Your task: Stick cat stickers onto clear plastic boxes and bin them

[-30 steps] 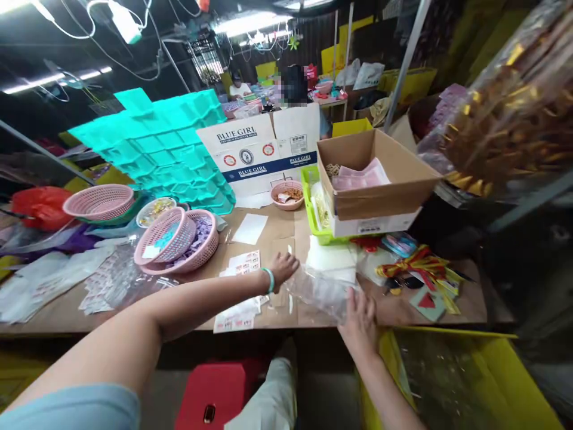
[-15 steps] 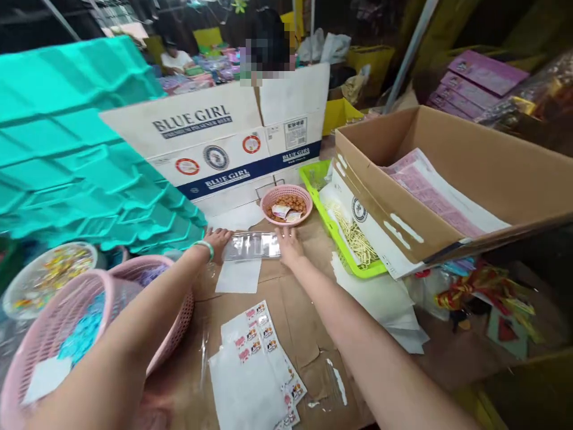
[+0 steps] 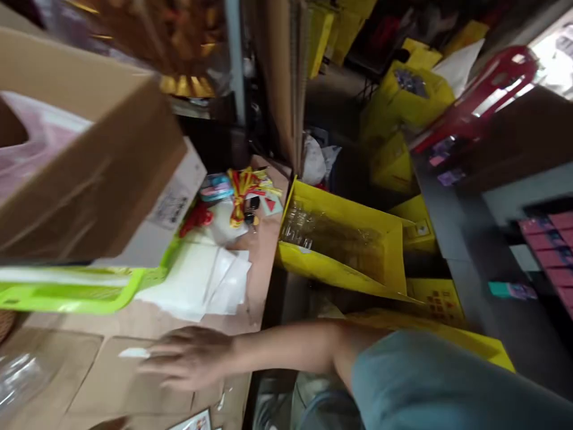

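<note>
My right hand (image 3: 185,358) reaches in over the cardboard-covered table (image 3: 129,388), fingers stretched out and a little apart, with nothing visible in it. Motion blurs it slightly. A white mark (image 3: 134,353) shows at its fingertips. To its left lies a clear plastic piece (image 3: 20,379), cut by the frame edge. Below the hand, the corner of a printed sheet (image 3: 194,421) shows. A skin-coloured sliver (image 3: 110,424) at the bottom edge seems to be part of my left hand; its fingers are hidden. White paper sheets (image 3: 197,278) lie just beyond my right hand.
A brown carton (image 3: 85,173) stands over a lime-green basket (image 3: 129,292). Red and yellow ribbon (image 3: 242,194) lies near the table's far corner. Right of the table edge is a yellow box (image 3: 349,209) with clear plastic packs. A red chair-like object (image 3: 487,89) is farther right.
The view has swung far to the right. My right hand has left the clear plastic piece it was touching. My left hand has nearly gone out of view.
</note>
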Demonstrator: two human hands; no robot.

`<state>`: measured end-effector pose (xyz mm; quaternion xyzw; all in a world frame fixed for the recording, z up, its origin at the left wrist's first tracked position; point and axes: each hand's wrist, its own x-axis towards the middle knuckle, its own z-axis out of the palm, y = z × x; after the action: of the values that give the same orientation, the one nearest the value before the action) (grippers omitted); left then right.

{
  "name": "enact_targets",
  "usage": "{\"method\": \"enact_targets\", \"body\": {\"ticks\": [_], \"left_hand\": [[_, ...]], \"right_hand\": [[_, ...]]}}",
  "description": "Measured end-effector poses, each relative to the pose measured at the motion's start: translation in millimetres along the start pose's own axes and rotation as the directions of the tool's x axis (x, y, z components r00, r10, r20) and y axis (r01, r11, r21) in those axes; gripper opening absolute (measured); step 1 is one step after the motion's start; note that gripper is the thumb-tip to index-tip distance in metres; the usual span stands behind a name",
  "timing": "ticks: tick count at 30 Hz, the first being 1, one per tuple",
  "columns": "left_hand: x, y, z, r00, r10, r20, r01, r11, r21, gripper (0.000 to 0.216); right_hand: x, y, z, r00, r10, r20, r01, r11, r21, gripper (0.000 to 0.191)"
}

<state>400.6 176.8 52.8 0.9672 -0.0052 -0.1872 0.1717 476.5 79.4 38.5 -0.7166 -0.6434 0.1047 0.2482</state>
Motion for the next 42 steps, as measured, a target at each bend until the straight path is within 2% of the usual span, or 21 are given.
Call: {"method": "enact_targets", "body": {"ticks": [1,2,4,5,6,7,9,11,13,16,18,20,21,24,26,27,29,31,35,38,42], "left_hand": [[8.1,17.0,-1.8,0.999,0.041,0.035,-0.040,0.999,-0.031,0.023],[22.7,37.3,-3.0,0.994,0.084,0.071,-0.080,0.995,-0.065,0.022],[76.1,89.7,-1.2,0.981,0.142,0.134,-0.105,0.962,-0.250,0.029],[114.3,120.7,2.9,0.974,0.169,0.151,-0.111,0.938,-0.330,0.032],[157.9,153.5,9.8,0.971,0.193,0.142,-0.138,0.936,-0.325,0.033],[204.5,186.5,19.7,0.962,0.225,0.155,-0.184,0.953,-0.241,0.032],[296.8,247.2,49.0,0.943,0.242,0.228,-0.237,0.970,-0.052,0.028],[375.4,293.9,88.1,0.924,0.244,0.293,-0.261,0.965,0.020,0.025],[433.8,324.1,132.2,0.894,0.248,0.373,-0.298,0.951,0.081,0.027],[486.8,344.5,195.6,0.857,0.224,0.464,-0.336,0.926,0.174,0.034],[505.9,348.1,230.8,0.840,0.194,0.507,-0.348,0.909,0.228,0.037],[517.5,348.0,258.5,0.814,0.172,0.556,-0.368,0.892,0.263,0.039],[521.5,347.6,269.6,0.796,0.165,0.583,-0.383,0.882,0.273,0.040],[530.0,346.1,293.6,0.737,0.148,0.660,-0.432,0.854,0.291,0.046],[534.4,344.7,303.2,0.708,0.129,0.695,-0.453,0.838,0.306,0.069],[536.6,343.4,306.4,0.699,0.115,0.705,-0.456,0.832,0.316,0.086],[540.9,339.4,310.7,0.691,0.087,0.718,-0.452,0.827,0.335,0.118],[545.4,333.6,313.1,0.679,0.076,0.730,-0.453,0.826,0.335,0.130],[553.2,322.7,316.2,0.648,0.118,0.753,-0.489,0.822,0.292,0.127],[555.6,318.9,315.4,0.654,0.171,0.737,-0.513,0.816,0.265,0.124],[551.4,320.6,305.5,0.681,0.271,0.680,-0.547,0.806,0.226,0.114]], "right_hand": [[-42.1,21.5,-15.4,0.997,0.066,-0.042,-0.066,0.998,0.023,0.030],[-83.5,45.3,-32.4,0.973,0.204,-0.108,-0.199,0.979,0.053,0.031],[-161.7,99.0,-68.7,0.868,0.459,-0.189,-0.444,0.888,0.118,0.031],[-199.0,128.4,-86.3,0.784,0.590,-0.191,-0.576,0.807,0.130,0.032],[-235.7,158.9,-102.1,0.682,0.714,-0.157,-0.704,0.700,0.121,0.033],[-272.5,190.0,-115.4,0.563,0.821,-0.098,-0.817,0.570,0.082,0.031],[-348.3,249.8,-132.0,0.394,0.918,-0.049,-0.916,0.397,0.055,0.029],[-426.0,299.9,-134.6,0.235,0.972,0.013,-0.972,0.235,0.018,0.027],[-499.9,335.0,-126.2,0.060,0.996,0.068,-0.997,0.063,-0.034,0.028],[-587.0,361.1,-104.0,-0.162,0.983,0.083,-0.982,-0.152,-0.114,0.034],[-621.0,370.1,-89.2,-0.228,0.972,0.062,-0.965,-0.217,-0.146,0.037],[-632.7,380.5,-75.6,-0.213,0.976,0.039,-0.966,-0.205,-0.155,0.044],[-630.7,387.4,-68.7,-0.177,0.984,0.033,-0.974,-0.170,-0.152,0.049],[-601.8,412.3,-42.7,0.015,0.997,0.070,-0.993,0.023,-0.114,0.060],[-575.6,426.2,-19.7,0.146,0.982,0.123,-0.984,0.157,-0.084,0.064],[-564.0,430.9,-7.3,0.185,0.972,0.144,-0.977,0.197,-0.078,0.063],[-547.6,435.3,17.0,0.207,0.964,0.167,-0.970,0.225,-0.092,0.053],[-540.8,435.2,37.2,0.189,0.968,0.166,-0.969,0.212,-0.128,0.043],[-543.8,435.1,58.3,0.195,0.969,0.151,-0.957,0.222,-0.189,0.054],[-549.3,439.6,59.2,0.247,0.958,0.148,-0.936,0.276,-0.218,0.069],[-556.9,442.2,47.3,0.314,0.939,0.139,-0.910,0.339,-0.239,0.070]]}}
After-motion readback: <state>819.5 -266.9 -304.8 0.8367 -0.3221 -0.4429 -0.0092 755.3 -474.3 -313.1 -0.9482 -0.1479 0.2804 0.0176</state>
